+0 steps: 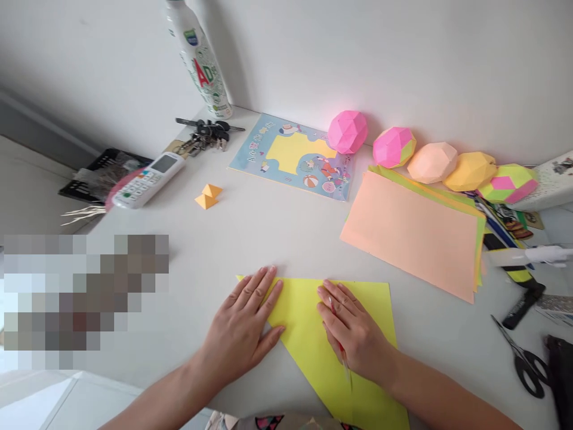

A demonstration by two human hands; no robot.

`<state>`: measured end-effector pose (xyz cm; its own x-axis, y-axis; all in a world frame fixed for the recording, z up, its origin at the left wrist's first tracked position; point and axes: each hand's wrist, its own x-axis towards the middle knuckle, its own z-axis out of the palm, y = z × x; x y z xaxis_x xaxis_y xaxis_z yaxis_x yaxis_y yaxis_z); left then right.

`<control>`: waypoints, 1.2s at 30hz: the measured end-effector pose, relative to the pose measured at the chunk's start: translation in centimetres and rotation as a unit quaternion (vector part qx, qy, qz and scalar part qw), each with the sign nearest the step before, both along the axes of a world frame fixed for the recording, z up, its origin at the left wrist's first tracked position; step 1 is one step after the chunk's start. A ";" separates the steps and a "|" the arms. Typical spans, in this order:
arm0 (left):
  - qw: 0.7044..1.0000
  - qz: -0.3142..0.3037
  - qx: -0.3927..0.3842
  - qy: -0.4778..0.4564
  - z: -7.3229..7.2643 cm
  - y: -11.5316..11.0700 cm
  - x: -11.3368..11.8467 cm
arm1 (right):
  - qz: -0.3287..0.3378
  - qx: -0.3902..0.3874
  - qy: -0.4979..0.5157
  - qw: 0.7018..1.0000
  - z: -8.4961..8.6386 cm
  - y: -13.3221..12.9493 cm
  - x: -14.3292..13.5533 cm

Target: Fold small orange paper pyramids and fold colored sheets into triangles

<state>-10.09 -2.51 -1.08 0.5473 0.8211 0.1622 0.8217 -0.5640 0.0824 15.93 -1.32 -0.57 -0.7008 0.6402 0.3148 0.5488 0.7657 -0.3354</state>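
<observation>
A yellow sheet of paper (313, 358) lies on the desk in front of me, its left part folded over so that a slanting edge runs down toward me. My left hand (253, 316) rests flat over the sheet's upper left corner, fingers stretched out and held close together. Across the sheet, my right hand (347, 325) lies with bent fingers around a slim red-and-clear pen (342, 349). The pen's upper end shows between the fingers and its other end sticks out below the palm.
Pale orange paper (416, 227) tops a stack at right, behind it several faceted paper balls (348, 132). Scissors (523, 361) lie far right. Two small orange folded pieces (208, 196), a remote (150, 179), keys (208, 134), a picture card (295, 156) and a bottle (201, 65) are farther back.
</observation>
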 end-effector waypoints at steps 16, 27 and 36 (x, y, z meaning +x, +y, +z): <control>0.982 0.181 0.053 0.029 0.8 -1.9 1.1 | 0.001 0.034 0.010 0.999 -0.8 0.2 0.1; 0.959 0.264 -0.042 0.098 1.4 -1.7 4.1 | 0.000 0.035 0.009 0.999 -0.9 0.3 -0.2; 0.953 0.269 -0.095 0.105 1.5 -1.8 4.3 | -0.027 0.080 -0.063 0.994 -0.5 -0.2 -1.3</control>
<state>-5.76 -4.30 0.42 0.0428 0.9955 -0.0845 0.9972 -0.0477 -0.0569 14.63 -1.54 -1.09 -0.7072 0.6263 0.3280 0.6201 0.7723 -0.1377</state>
